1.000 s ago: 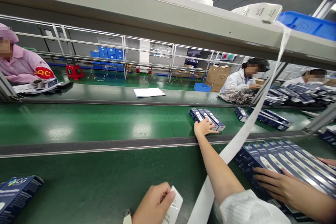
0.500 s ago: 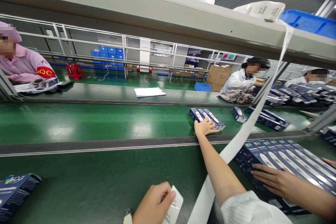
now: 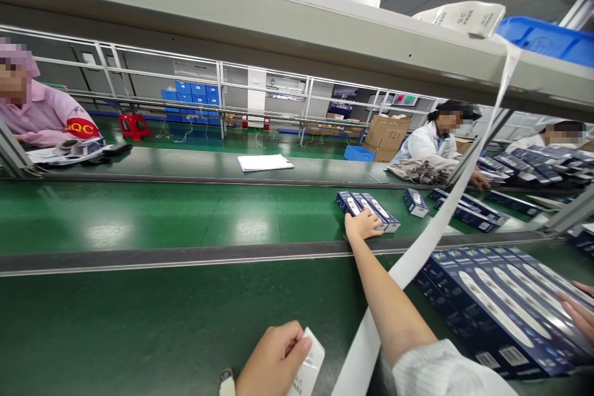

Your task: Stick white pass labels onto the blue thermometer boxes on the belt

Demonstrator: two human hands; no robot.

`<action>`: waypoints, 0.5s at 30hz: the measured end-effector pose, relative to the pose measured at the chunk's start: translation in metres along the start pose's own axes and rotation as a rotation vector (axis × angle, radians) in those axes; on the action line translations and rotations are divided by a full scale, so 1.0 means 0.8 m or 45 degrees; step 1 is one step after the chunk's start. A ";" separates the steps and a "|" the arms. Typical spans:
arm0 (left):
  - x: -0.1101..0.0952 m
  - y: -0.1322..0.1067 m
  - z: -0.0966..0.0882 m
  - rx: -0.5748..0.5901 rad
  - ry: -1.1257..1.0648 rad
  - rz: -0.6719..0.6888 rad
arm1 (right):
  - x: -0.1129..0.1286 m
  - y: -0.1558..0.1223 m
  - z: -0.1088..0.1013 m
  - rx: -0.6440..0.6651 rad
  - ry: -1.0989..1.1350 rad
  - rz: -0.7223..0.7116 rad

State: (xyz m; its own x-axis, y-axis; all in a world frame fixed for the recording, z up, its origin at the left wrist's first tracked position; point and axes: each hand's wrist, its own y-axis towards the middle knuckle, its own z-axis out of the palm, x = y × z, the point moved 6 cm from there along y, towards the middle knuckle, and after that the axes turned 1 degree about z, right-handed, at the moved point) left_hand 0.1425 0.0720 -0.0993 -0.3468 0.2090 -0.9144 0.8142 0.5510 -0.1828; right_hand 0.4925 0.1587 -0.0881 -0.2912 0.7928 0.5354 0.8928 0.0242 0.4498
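Observation:
My left hand (image 3: 273, 356), low in the middle, pinches a white sticker label (image 3: 309, 364) printed "Q.C. PASS" between thumb and fingers. My right hand (image 3: 364, 224) reaches forward over the green conveyor belt (image 3: 153, 213). It grips the near end of three dark blue boxes (image 3: 362, 200) lying side by side there, thumb at the left and fingers over their tops. A long white label strip (image 3: 420, 253) hangs from the shelf and runs down beside my right forearm, partly behind it.
At the right, a co-worker's hand (image 3: 580, 315) rests on a block of stacked blue boxes (image 3: 492, 303). Farther along the belt lie a small box (image 3: 416, 203) and several longer ones (image 3: 473, 213). A shelf beam (image 3: 278, 18) crosses above. White paper (image 3: 265, 163) lies beyond the belt.
The loose box at the lower left is out of view. A co-worker's hand has drawn back right across the stacked boxes. Loose belt boxes have shifted left; another worker's hand now reaches the belt.

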 end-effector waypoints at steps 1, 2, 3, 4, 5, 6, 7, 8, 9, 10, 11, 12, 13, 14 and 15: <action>0.000 0.000 0.000 0.001 0.001 0.000 | 0.000 -0.001 -0.002 -0.009 -0.005 0.001; 0.001 0.000 0.001 0.002 0.001 0.002 | 0.001 -0.002 -0.005 -0.017 -0.009 -0.003; 0.001 0.001 0.001 0.005 -0.002 0.005 | 0.002 -0.003 -0.007 -0.024 -0.012 -0.011; 0.001 0.001 0.001 0.008 -0.006 0.005 | 0.003 -0.004 -0.010 -0.029 -0.014 -0.022; 0.001 0.001 0.001 0.008 -0.011 0.005 | 0.004 -0.005 -0.012 -0.032 -0.015 -0.035; 0.001 0.001 0.001 0.007 -0.014 0.004 | 0.005 -0.006 -0.014 -0.033 -0.015 -0.048; 0.001 0.001 0.001 0.008 -0.013 0.004 | 0.007 -0.007 -0.016 -0.033 -0.014 -0.063; 0.001 0.001 0.001 0.004 -0.010 0.006 | 0.008 -0.008 -0.018 -0.032 -0.013 -0.079; 0.001 0.001 0.001 0.002 -0.005 0.008 | 0.010 -0.008 -0.018 -0.032 -0.012 -0.094; 0.001 0.001 0.001 -0.001 0.000 0.014 | 0.011 -0.009 -0.019 -0.032 -0.011 -0.108; 0.001 0.001 0.001 -0.005 0.003 0.019 | 0.012 -0.009 -0.019 -0.033 -0.012 -0.122; 0.001 0.001 0.001 -0.011 0.005 0.025 | 0.013 -0.009 -0.019 -0.035 -0.013 -0.134; 0.002 0.000 0.002 -0.018 0.005 0.029 | 0.014 -0.010 -0.019 -0.036 -0.014 -0.144; 0.002 0.000 0.002 -0.024 0.008 0.032 | 0.014 -0.010 -0.019 -0.037 -0.014 -0.153; 0.002 -0.001 0.002 -0.031 0.013 0.033 | 0.014 -0.010 -0.018 -0.037 -0.013 -0.160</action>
State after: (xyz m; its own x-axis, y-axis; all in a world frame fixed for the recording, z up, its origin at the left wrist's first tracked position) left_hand 0.1423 0.0706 -0.1014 -0.3302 0.2316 -0.9151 0.8117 0.5645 -0.1500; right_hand 0.4770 0.1586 -0.0750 -0.3963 0.7910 0.4661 0.8391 0.1060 0.5336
